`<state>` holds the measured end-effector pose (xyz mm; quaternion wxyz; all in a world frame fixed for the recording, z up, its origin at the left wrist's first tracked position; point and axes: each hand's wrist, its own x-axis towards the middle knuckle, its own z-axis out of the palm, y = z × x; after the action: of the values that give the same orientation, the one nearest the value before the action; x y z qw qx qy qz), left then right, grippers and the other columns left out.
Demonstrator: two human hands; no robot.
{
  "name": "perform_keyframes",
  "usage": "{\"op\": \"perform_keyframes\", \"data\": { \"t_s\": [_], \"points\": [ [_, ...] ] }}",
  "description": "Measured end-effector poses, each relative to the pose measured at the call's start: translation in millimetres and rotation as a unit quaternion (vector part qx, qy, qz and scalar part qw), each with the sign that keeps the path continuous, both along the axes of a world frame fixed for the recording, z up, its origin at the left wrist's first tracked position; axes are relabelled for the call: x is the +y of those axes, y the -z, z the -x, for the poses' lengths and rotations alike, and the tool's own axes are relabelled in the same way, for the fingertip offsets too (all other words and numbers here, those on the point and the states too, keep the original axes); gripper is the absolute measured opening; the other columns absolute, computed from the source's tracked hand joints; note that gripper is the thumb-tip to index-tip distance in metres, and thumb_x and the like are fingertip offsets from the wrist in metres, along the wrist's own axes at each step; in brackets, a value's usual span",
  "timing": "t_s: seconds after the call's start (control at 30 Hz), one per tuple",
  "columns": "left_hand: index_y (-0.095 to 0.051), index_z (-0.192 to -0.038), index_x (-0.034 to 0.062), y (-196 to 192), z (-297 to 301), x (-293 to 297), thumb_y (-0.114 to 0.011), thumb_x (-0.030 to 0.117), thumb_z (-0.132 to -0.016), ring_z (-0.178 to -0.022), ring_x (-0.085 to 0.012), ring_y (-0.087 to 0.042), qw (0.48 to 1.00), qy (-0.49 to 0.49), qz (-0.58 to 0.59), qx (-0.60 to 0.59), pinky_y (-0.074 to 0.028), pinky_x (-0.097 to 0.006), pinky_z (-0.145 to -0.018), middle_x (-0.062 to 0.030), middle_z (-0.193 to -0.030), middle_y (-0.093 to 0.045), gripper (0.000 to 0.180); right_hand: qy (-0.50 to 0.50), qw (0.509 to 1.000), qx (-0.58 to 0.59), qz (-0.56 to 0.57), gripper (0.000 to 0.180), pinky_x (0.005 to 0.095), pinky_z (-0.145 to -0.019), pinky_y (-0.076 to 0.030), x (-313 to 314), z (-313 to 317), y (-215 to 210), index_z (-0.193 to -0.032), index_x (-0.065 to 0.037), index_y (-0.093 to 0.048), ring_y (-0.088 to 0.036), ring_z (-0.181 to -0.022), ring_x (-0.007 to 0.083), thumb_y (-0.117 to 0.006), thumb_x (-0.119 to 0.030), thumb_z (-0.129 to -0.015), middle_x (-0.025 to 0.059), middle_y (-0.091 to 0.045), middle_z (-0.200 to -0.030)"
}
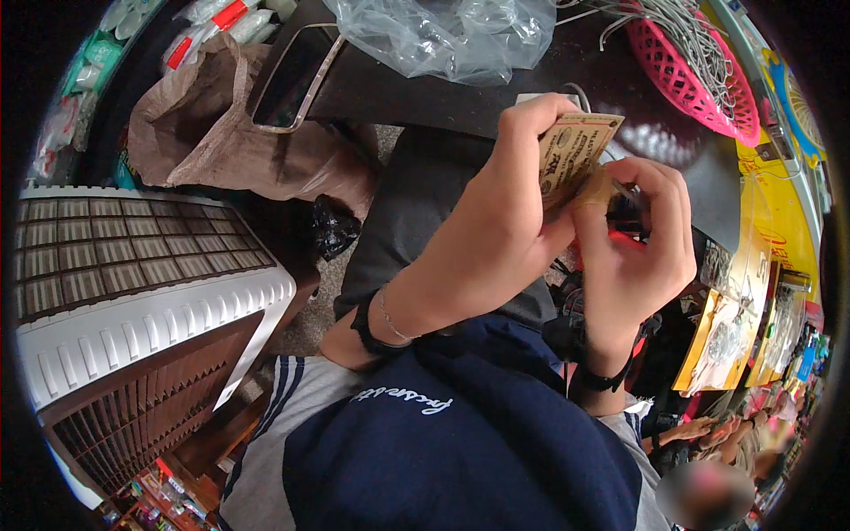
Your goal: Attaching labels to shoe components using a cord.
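A small tan printed card (575, 152) is gripped in my left hand (496, 212), its thumb and fingers closed about the left edge. Close against the card's lower right side is my right hand (645, 234), fingers bent in a pinch. A small tan piece shows at these fingertips, with something thin and dark beside it; I cannot make out what it is. Behind the card, a pale flat item (540, 97) with a grey cord lies at the edge of the black table (407, 102), partly hidden by my left hand.
Clear plastic bags (452, 40) and a phone (297, 78) lie on the table. A pink basket (660, 66) holds grey cords. To the left stand an air cooler (168, 305) and a brown sack (199, 124). Yellow-backed packages (726, 327) and another person's hands (708, 432) are at right.
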<state>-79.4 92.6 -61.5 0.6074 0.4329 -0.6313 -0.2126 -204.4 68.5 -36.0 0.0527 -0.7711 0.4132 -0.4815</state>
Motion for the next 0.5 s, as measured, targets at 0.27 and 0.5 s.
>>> {"op": "perform_keyframes", "data": {
  "t_s": [0.27, 0.5],
  "points": [
    [-0.030, -0.128, -0.0004, 0, -4, -1, -0.073, -0.005, -0.071, -0.108, -0.0205, -0.051, 0.999, 0.013, 0.017, -0.024, -0.044, -0.032, -0.091, -0.0146, -0.117, -0.044, 0.071, -0.037, 0.973, -0.083, -0.212, 0.015, 0.0198, -0.062, -0.044, 8, 5, -13, -0.097, 0.001, -0.057, -0.054, -0.070, 0.0064, -0.062, 0.002, -0.083, 0.0050, -0.063, -0.084],
    [-0.043, -0.119, 0.0018, -6, -8, -5, -0.070, -0.009, -0.066, -0.106, -0.0267, -0.046, 0.992, 0.018, 0.076, -0.095, -0.040, -0.034, -0.091, -0.0152, -0.112, -0.044, 0.061, -0.142, 0.926, -0.125, -0.327, 0.018, 0.0180, -0.054, -0.037, 3, 14, -11, -0.107, 0.003, -0.053, -0.049, -0.066, 0.0022, -0.056, -0.001, -0.090, 0.0052, -0.063, -0.082]
  ]
}}
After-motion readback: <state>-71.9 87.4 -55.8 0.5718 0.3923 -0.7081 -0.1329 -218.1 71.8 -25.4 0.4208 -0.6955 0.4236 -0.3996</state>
